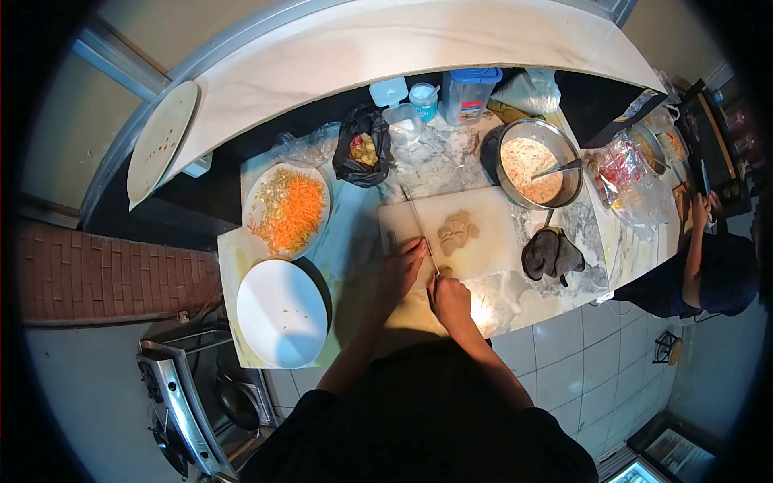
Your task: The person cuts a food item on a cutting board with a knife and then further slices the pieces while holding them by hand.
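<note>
My right hand [451,299] is closed round the handle of a knife [420,223], whose long blade points away from me across the white cutting board [503,241]. My left hand [403,267] rests at the board's near left part, its fingers bent close against the left side of the blade. Whatever those fingers hold is hidden. Just right of the blade lies a small heap of pale, translucent cut pieces [457,232]; their kind is not clear.
Left are a plate of shredded carrot [295,211] and a white plate [282,314]. Behind stand a black bag of scraps [362,149] and a plastic container [469,97]. Right are a metal bowl of creamy mix [531,165], a dark cloth [552,256] and another person [708,266].
</note>
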{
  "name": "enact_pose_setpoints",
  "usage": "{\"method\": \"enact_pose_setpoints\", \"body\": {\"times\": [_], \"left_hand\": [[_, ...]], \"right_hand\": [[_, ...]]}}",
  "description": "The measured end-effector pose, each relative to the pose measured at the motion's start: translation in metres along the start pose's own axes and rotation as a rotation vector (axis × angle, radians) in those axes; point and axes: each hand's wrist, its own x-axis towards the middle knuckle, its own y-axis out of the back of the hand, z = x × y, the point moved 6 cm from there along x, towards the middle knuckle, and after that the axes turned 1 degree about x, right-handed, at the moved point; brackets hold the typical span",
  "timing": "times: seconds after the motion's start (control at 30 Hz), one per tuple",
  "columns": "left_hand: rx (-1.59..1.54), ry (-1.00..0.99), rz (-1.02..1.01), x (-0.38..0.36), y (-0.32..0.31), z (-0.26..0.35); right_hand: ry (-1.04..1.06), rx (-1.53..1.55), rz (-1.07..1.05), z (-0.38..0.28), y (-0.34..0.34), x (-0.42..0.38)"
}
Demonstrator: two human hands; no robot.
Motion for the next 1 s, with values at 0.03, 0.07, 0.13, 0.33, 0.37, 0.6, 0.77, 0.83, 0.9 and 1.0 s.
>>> {"method": "enact_pose_setpoints", "body": {"times": [0.03,0.07,0.13,0.33,0.37,0.6,0.77,0.83,0.9,1.0], "left_hand": [[0.016,-0.008,-0.003,0.0,0.0,0.001],[0.033,-0.016,-0.007,0.001,0.001,0.002],[0.028,-0.011,0.0,0.002,0.002,0.004],[0.006,0.041,0.012,0.001,0.003,0.004],[0.021,0.036,0.004,0.003,0.005,0.008],[-0.127,0.125,0.044,0.006,0.014,0.011],[-0.248,0.173,0.033,0.008,0.016,0.009],[-0.268,0.154,0.03,0.008,0.013,0.005],[-0.284,0.142,0.013,0.005,0.009,0.0],[-0.304,0.164,0.024,0.002,0.004,-0.003]], "right_hand": [[0.001,0.0,0.0,0.0,0.0,0.0],[-0.003,0.004,-0.011,0.001,-0.001,0.0],[-0.006,0.008,-0.02,0.0,0.0,0.001],[-0.04,0.018,-0.065,0.0,0.002,0.004],[-0.036,0.014,-0.063,0.0,0.002,0.003],[-0.016,-0.03,-0.044,0.001,0.01,0.003],[-0.017,-0.051,-0.036,0.005,0.013,0.0],[-0.024,-0.038,-0.029,0.007,0.015,-0.001],[-0.043,-0.038,-0.031,0.008,0.016,-0.002],[-0.077,-0.023,-0.049,0.009,0.016,-0.004]]}}
